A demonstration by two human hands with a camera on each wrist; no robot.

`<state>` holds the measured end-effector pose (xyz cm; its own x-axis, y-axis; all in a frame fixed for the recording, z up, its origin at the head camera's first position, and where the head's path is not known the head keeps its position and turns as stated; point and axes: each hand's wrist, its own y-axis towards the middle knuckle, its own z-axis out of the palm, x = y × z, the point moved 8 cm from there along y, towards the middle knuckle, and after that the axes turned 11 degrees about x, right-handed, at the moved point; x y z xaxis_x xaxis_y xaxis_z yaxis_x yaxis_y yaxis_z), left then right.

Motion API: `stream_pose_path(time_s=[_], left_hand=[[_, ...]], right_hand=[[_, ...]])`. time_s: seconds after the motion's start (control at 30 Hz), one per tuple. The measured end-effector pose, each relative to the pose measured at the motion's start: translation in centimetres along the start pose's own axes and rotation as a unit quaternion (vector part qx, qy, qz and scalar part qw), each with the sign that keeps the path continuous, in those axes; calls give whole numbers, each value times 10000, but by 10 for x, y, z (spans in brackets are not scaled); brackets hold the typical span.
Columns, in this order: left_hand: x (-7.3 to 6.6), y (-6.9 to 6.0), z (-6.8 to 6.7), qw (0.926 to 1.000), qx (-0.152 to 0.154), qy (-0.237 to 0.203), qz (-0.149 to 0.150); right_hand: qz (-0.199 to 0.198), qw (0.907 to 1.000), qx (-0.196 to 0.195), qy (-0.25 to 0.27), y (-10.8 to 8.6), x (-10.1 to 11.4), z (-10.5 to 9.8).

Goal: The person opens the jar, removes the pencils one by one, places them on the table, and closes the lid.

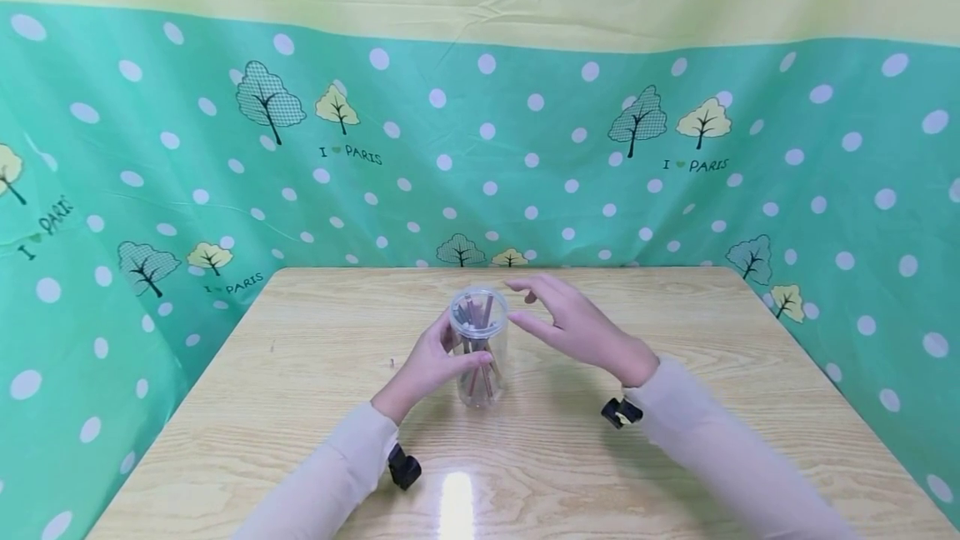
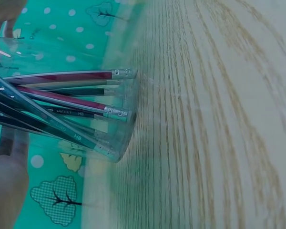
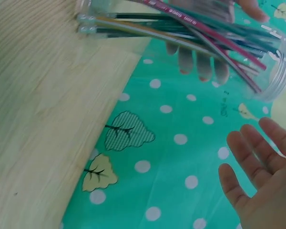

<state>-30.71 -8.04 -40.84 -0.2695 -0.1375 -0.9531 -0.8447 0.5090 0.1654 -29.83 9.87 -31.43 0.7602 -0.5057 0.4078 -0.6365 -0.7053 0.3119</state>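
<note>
A clear plastic jar (image 1: pixel 480 394) stands upright on the table, and my left hand (image 1: pixel 433 361) grips it around the side with the thumb across the front. Inside lean several pencils (image 2: pixel 66 76), maroon, dark and green, with metal-banded ends at the jar's bottom. The jar's top has a thick clear rim (image 3: pixel 282 71); whether a transparent lid covers it, I cannot tell. To the right of the rim hovers my right hand (image 1: pixel 573 319), holding nothing. Its fingers are spread and relaxed in the right wrist view, apart from the jar.
The wood-grain table (image 1: pixel 300 432) runs back to a green dotted curtain (image 1: pixel 487 148) with printed trees, which also hangs along both sides. A tiny speck (image 1: pixel 392 362) lies on the table left of the jar. Small black cameras are strapped at both wrists.
</note>
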Motion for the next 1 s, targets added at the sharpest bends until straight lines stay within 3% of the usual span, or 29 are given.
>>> stream_pose_path(time_s=[0.67,0.87,1.0], left_hand=[[0,-1,0,9999,135,2,55],[1,1,0,9998,189,5,92],[0,0,0,9998,207,26,63]], right_hand=[[-264,9992,-309,28,29,32,11],[-429,9973,-591,90,33,34,12],[-368,9975,-575,161,33,33,12]])
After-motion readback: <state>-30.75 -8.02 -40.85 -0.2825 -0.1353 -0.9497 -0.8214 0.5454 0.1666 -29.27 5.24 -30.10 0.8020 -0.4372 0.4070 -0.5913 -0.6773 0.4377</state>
